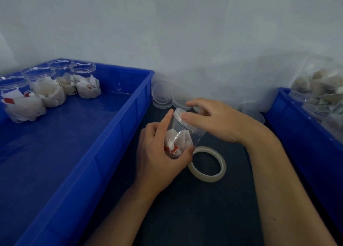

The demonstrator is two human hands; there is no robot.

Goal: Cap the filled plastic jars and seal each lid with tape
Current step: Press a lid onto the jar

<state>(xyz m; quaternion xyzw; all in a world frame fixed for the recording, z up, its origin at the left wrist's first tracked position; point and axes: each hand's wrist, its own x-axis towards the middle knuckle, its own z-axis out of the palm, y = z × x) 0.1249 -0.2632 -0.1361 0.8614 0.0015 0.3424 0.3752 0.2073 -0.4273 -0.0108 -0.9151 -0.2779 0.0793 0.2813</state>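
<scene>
Head view: left hand [159,153] grips jar [182,134], right hand [209,119] grips lid [179,113]; tape roll [207,164] beside.

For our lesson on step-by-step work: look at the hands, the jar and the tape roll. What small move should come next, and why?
Probably finish seating the lid: the right hand grips it on the tilted jar, which the left hand holds. The tape roll lies untouched on the table beside the jar, so taping likely follows once the lid is on.
</scene>
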